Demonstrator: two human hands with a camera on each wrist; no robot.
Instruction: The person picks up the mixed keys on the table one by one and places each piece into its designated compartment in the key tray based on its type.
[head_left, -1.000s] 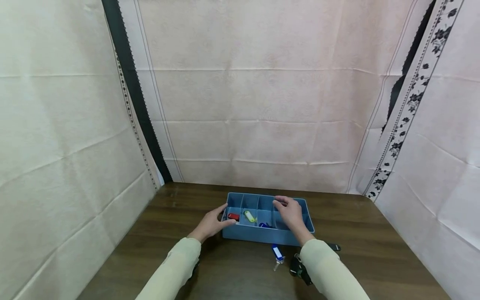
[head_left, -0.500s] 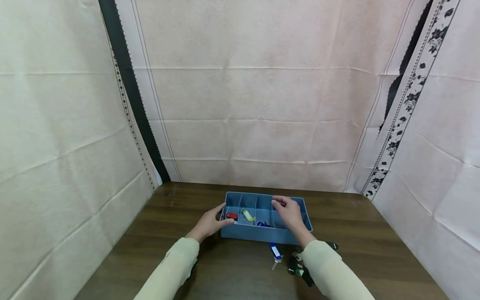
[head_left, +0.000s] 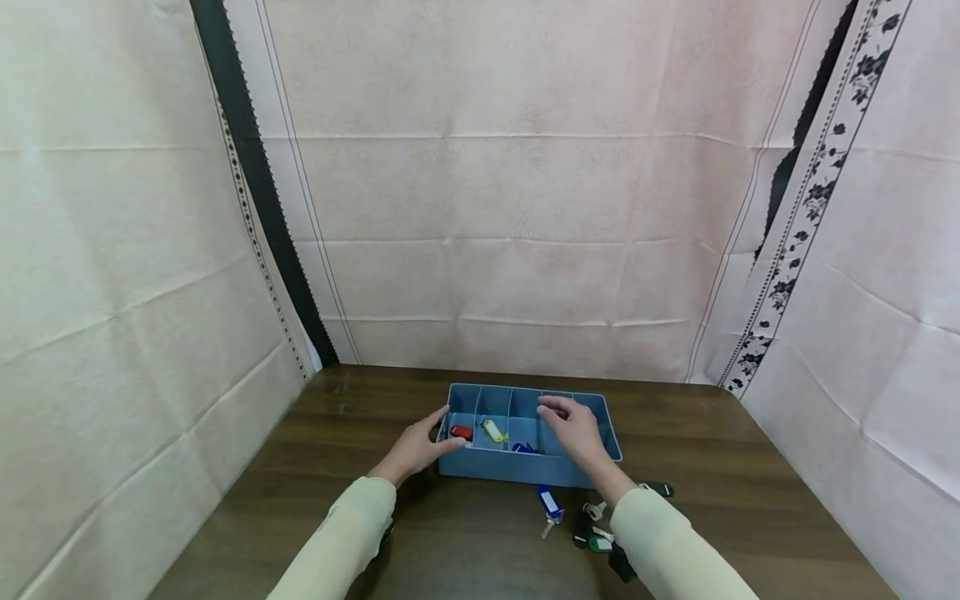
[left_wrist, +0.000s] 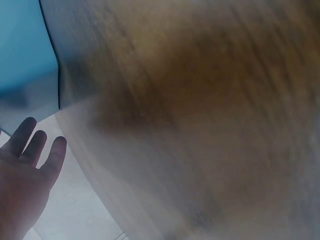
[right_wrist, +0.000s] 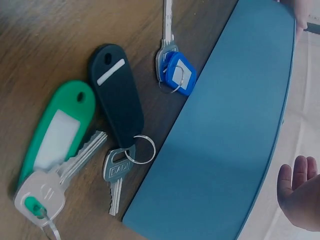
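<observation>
A blue divided box [head_left: 517, 469] stands on the wooden table. My left hand [head_left: 416, 450] is at its left end, thumb by the front rim and fingers spread along the side; in the left wrist view those fingers look nearly straight beside the box corner. Over the right-hand compartments hovers my right hand [head_left: 576, 429], its fingers loosely bent, with nothing seen between them. Inside the box are a red key tag [head_left: 461, 432], a yellow-green key tag [head_left: 493, 431] and a dark blue item [head_left: 525, 448]. My right hand hides part of the right compartments.
In front of the box lie keys with a blue tag [right_wrist: 181, 75], a black tag [right_wrist: 116, 95] and a green tag [right_wrist: 57, 130]. Another black tag [head_left: 658, 489] is by my right sleeve. Pale cloth [head_left: 480, 192] hangs behind and at both sides.
My right hand has shifted slightly left over the box, and the sleeve uncovers more of the keys and the green tag. My left hand keeps its place at the box. The view has drifted slightly.
</observation>
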